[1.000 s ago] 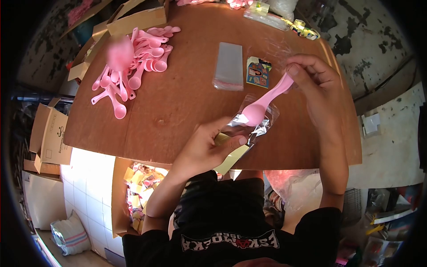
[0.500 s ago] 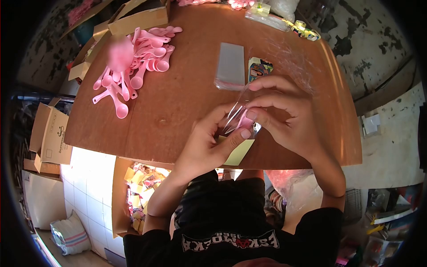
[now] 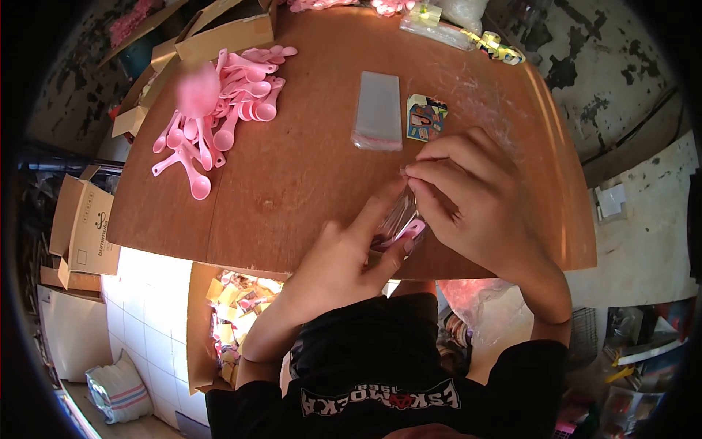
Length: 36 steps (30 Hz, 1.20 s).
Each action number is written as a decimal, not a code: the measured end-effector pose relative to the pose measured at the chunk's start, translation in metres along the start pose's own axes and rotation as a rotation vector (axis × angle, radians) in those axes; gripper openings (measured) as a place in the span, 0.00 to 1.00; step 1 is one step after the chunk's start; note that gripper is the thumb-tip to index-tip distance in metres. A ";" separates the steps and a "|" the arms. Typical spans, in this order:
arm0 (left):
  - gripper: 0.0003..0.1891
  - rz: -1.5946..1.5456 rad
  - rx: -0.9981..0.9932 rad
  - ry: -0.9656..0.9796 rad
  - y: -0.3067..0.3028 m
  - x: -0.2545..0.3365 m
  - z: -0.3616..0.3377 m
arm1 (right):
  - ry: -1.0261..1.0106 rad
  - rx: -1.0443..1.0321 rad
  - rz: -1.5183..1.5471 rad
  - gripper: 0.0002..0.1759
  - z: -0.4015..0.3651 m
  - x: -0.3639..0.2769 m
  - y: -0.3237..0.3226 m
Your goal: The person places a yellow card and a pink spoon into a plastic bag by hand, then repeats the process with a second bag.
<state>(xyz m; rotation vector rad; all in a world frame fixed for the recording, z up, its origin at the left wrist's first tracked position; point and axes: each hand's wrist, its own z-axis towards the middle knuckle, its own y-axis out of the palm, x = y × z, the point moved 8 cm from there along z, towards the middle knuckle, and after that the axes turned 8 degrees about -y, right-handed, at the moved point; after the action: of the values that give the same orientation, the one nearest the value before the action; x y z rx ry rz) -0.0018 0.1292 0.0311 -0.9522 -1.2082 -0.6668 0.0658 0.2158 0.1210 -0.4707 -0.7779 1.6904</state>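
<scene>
My left hand [image 3: 349, 247] is closed around a clear plastic bag [image 3: 399, 218] near the table's front edge. Inside the bag lies a pink spoon [image 3: 415, 227], its handle end showing beside my left thumb. My right hand [image 3: 468, 197] pinches the upper end of the bag between thumb and fingers. Just beyond my hands are a stack of clear bags [image 3: 379, 110] and a small pile of printed cards [image 3: 425, 118]. A heap of pink spoons [image 3: 241, 91] covers the table's far left part.
The brown table [image 3: 292, 168] has loose plastic film [image 3: 486, 102] at the right and yellow-patterned rolls [image 3: 497, 48] at the back. Open cardboard boxes [image 3: 228, 35] stand at the back left. Below the front edge, a box holds packed items [image 3: 238, 311].
The bag and spoon have turned in my hands, and the yellow card edge below them no longer shows. My right hand has shifted slightly, uncovering more of the card pile.
</scene>
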 end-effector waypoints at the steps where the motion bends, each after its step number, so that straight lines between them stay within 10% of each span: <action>1: 0.32 0.053 0.009 0.030 0.001 0.000 -0.001 | 0.003 -0.001 0.001 0.06 0.000 -0.002 0.001; 15: 0.30 -0.146 -0.045 0.364 -0.006 0.012 -0.016 | 0.434 0.272 0.714 0.06 -0.012 0.046 -0.038; 21: 0.34 -0.425 0.072 0.152 -0.010 -0.005 -0.008 | 0.102 0.227 1.818 0.05 -0.038 0.147 -0.050; 23: 0.34 -0.482 0.057 0.180 -0.006 -0.007 -0.005 | 0.979 0.076 0.945 0.13 -0.114 0.246 0.011; 25: 0.32 -0.503 0.058 0.206 -0.006 -0.008 -0.002 | 0.975 -0.382 -0.508 0.19 -0.164 0.265 0.006; 28: 0.31 -0.444 0.044 0.214 -0.008 -0.013 0.000 | 0.795 0.053 -0.305 0.23 -0.196 0.290 0.006; 34: 0.32 -0.512 -0.024 0.133 0.009 -0.007 0.008 | 0.859 0.078 0.657 0.20 -0.091 0.201 -0.034; 36: 0.32 -0.507 -0.023 0.135 0.013 -0.007 0.010 | 0.605 -0.005 0.874 0.23 -0.064 0.176 -0.052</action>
<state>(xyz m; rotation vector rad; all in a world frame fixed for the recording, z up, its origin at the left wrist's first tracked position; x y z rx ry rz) 0.0029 0.1436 0.0222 -0.6056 -1.3322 -1.1290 0.0988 0.4069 0.1287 -1.3899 -0.1026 2.1403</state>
